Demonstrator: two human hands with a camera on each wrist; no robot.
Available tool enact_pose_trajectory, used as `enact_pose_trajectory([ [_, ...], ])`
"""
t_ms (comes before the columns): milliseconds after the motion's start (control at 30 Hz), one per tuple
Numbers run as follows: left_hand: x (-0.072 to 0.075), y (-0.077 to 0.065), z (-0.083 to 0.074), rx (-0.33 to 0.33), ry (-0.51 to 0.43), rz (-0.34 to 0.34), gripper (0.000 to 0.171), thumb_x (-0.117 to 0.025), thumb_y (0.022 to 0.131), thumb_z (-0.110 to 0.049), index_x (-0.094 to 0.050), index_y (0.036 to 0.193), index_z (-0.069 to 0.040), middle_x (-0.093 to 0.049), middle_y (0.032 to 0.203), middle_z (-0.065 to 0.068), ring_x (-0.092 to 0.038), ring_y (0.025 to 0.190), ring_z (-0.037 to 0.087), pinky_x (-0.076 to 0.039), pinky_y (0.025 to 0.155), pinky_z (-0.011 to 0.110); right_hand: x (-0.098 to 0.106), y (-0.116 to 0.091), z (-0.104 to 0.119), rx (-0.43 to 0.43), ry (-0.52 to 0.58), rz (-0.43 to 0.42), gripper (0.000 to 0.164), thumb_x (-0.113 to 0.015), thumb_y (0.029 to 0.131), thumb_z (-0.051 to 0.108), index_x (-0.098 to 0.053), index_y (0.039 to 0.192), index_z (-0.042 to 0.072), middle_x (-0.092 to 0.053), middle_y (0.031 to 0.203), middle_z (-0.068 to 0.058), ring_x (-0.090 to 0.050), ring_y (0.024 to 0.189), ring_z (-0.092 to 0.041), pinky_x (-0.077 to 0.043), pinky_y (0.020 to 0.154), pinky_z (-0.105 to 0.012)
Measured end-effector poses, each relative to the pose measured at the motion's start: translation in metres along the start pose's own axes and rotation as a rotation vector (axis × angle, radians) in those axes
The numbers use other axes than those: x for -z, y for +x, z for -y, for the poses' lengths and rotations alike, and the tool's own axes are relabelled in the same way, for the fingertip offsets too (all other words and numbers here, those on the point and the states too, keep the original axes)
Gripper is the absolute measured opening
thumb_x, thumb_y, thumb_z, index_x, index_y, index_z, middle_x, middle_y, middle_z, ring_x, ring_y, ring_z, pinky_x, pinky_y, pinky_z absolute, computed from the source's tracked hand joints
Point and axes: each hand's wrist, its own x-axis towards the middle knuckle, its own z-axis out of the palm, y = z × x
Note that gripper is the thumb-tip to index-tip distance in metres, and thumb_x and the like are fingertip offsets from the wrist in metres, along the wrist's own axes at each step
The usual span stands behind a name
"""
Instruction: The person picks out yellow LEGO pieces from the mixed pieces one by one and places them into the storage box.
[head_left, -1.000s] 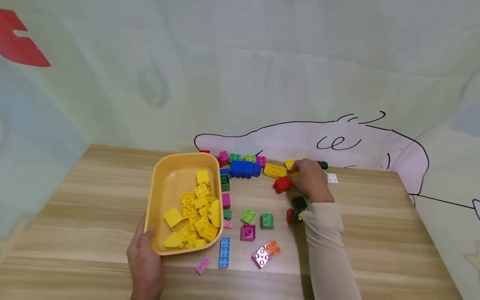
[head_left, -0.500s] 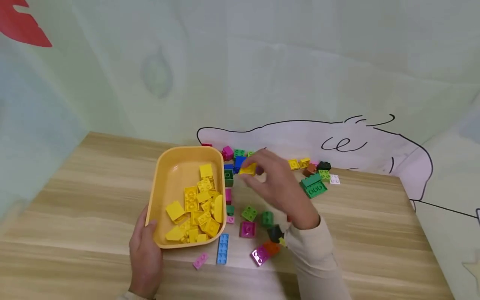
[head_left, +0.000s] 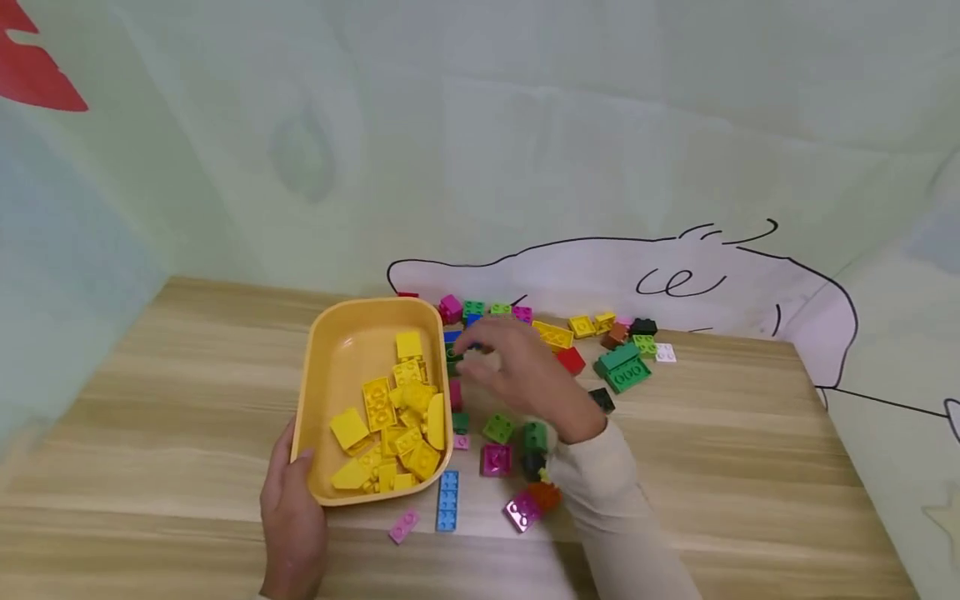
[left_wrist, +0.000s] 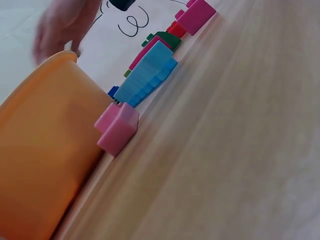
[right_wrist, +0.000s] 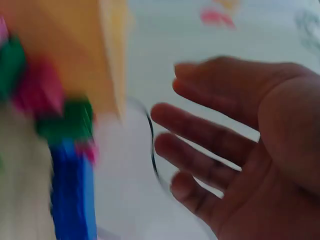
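Observation:
My left hand grips the near left corner of an orange-yellow plastic bin, thumb over the rim. Inside, a heap of yellow toy bricks gathers toward the right side and front. My right hand hovers just beyond the bin's right rim with nothing in it. In the right wrist view its fingers are spread and relaxed beside the bin. A blue brick shows below them there; in the head view this hand mostly covers it. In the left wrist view the bin's wall stands close to the tabletop.
Loose bricks lie right of the bin: a light blue one, a small pink one, a magenta one and a red one. Farther back are yellow bricks and green ones, before a printed cloth backdrop.
My right hand has picked a yellow brick from the back right, carried it left and let it go into the bin. My left hand keeps its grip on the bin.

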Motion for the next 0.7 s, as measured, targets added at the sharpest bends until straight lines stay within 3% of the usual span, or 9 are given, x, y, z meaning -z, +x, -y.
enact_pose_trajectory([
  [133,-0.001,-0.002,0.001,0.004,0.005,0.008,0.049,-0.016,0.109,-0.022,-0.020,0.157,-0.028,-0.016,0.166,-0.009,-0.018,0.152,0.014,-0.018,0.128,0.050,0.019,-0.004,-0.050,-0.240,-0.011,-0.150,0.015,-0.072,0.092,0.007,-0.073,0.106,0.004,-0.068,0.113,-0.013,-0.056,0.105,-0.033,-0.059,0.090,-0.049],
  [267,0.000,-0.002,0.002,0.005,0.015,0.002,0.049,-0.015,0.109,-0.023,-0.019,0.157,-0.030,-0.015,0.166,-0.009,-0.018,0.152,0.016,-0.019,0.127,0.050,0.020,-0.007,-0.079,-0.441,-0.109,-0.083,0.023,-0.073,0.090,0.012,-0.072,0.112,0.004,-0.063,0.124,-0.017,-0.048,0.112,-0.036,-0.055,0.098,-0.051],
  [500,0.000,-0.002,0.004,-0.026,-0.021,0.001,0.048,-0.015,0.109,-0.023,-0.020,0.157,-0.027,-0.016,0.166,-0.007,-0.017,0.152,0.015,-0.019,0.127,0.048,0.007,0.000,-0.088,-0.486,-0.175,-0.019,0.025,-0.075,0.087,0.013,-0.069,0.110,0.005,-0.063,0.116,-0.016,-0.053,0.105,-0.035,-0.056,0.094,-0.052],
  [600,-0.001,-0.002,0.004,-0.026,-0.023,-0.003,0.048,-0.015,0.109,-0.022,-0.020,0.157,-0.027,-0.016,0.166,-0.006,-0.018,0.152,0.016,-0.019,0.127,0.048,0.010,-0.002,-0.081,-0.453,-0.198,-0.097,0.022,-0.077,0.085,0.010,-0.070,0.105,0.004,-0.065,0.112,-0.015,-0.054,0.101,-0.035,-0.057,0.088,-0.050],
  [700,-0.003,-0.001,0.004,-0.020,-0.012,-0.002,0.048,-0.015,0.109,-0.023,-0.020,0.157,-0.028,-0.016,0.166,-0.006,-0.017,0.152,0.016,-0.020,0.127,0.049,0.021,-0.008,-0.058,-0.365,-0.160,-0.210,0.022,-0.078,0.085,0.009,-0.070,0.105,0.005,-0.066,0.114,-0.014,-0.054,0.104,-0.033,-0.057,0.090,-0.049],
])
